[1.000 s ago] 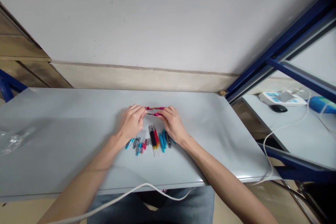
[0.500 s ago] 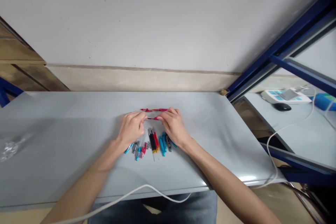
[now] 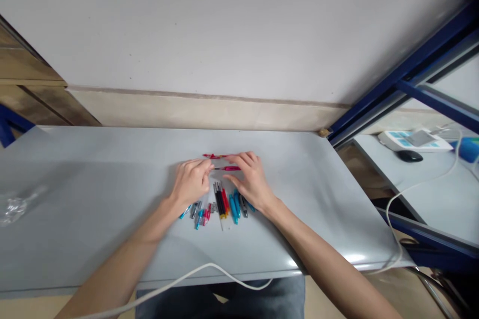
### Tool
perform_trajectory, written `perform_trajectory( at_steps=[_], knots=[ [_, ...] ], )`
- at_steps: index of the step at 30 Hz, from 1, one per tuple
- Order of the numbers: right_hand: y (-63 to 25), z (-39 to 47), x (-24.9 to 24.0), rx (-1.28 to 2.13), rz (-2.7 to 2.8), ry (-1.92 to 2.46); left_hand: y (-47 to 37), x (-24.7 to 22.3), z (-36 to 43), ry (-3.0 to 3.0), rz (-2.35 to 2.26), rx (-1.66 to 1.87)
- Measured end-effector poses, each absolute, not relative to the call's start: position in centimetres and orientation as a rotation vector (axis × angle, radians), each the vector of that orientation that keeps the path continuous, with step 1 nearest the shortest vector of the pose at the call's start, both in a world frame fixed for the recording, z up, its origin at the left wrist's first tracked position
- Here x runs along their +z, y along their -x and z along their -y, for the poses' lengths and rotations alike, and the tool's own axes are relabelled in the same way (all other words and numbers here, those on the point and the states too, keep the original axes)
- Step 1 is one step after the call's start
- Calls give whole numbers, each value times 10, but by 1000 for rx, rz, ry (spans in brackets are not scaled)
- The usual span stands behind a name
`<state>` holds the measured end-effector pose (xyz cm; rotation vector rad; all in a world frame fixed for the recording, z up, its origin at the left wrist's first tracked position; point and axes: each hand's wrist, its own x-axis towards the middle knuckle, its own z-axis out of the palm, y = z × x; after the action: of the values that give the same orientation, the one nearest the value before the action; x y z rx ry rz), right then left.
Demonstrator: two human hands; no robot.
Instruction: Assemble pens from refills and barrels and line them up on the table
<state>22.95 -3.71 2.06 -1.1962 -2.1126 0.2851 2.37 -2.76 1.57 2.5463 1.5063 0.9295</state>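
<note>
My left hand [image 3: 193, 179] pinches the left end of a pen with a pink barrel [image 3: 232, 168], held level over the grey table. My right hand [image 3: 251, 179] is spread around the pink barrel's right end, its thumb apart from the fingers. Just behind lies another red and pink pen [image 3: 215, 156], its right end by my right fingertips. Nearer me are black refills [image 3: 220, 202], red refills [image 3: 225, 200], blue barrels [image 3: 234, 207], a grey barrel [image 3: 244, 207] and several clear, blue and red pen parts [image 3: 204, 215].
A clear plastic bag [image 3: 14, 209] lies at the table's far left. A white cable [image 3: 209, 265] crosses the front edge. On the right, past a blue frame [image 3: 404, 67], are a black mouse [image 3: 409, 156] and a white device [image 3: 419, 140].
My right thumb and fingers have opened away from the pink barrel, showing more of it. My left hand keeps its pinch. The whole view has shifted slightly.
</note>
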Motion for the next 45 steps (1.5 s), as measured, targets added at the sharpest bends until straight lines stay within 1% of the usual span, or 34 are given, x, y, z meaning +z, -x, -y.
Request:
perform_trajectory(
  at_steps=[8,16,22,29,34,39,45],
  knots=[
    [-229,35,21,503,1978,1202,-21,15,24,-2625,-1523,872],
    [-222,35,18,447,2061,1249,-17,14,21,-2589,-1522,848],
    [-221,36,23,429,2044,1159,-14,13,19,-2617,-1523,842],
    [-215,36,19,274,2232,1180,-18,14,20,-2648,-1486,812],
    [-219,33,9,313,2127,1130,-16,12,19,-2623,-1494,756],
    [-222,32,8,330,2029,1131,-10,14,17,-2566,-1525,823],
    [-224,34,14,300,2110,1131,-12,16,16,-2639,-1414,914]
  ],
)
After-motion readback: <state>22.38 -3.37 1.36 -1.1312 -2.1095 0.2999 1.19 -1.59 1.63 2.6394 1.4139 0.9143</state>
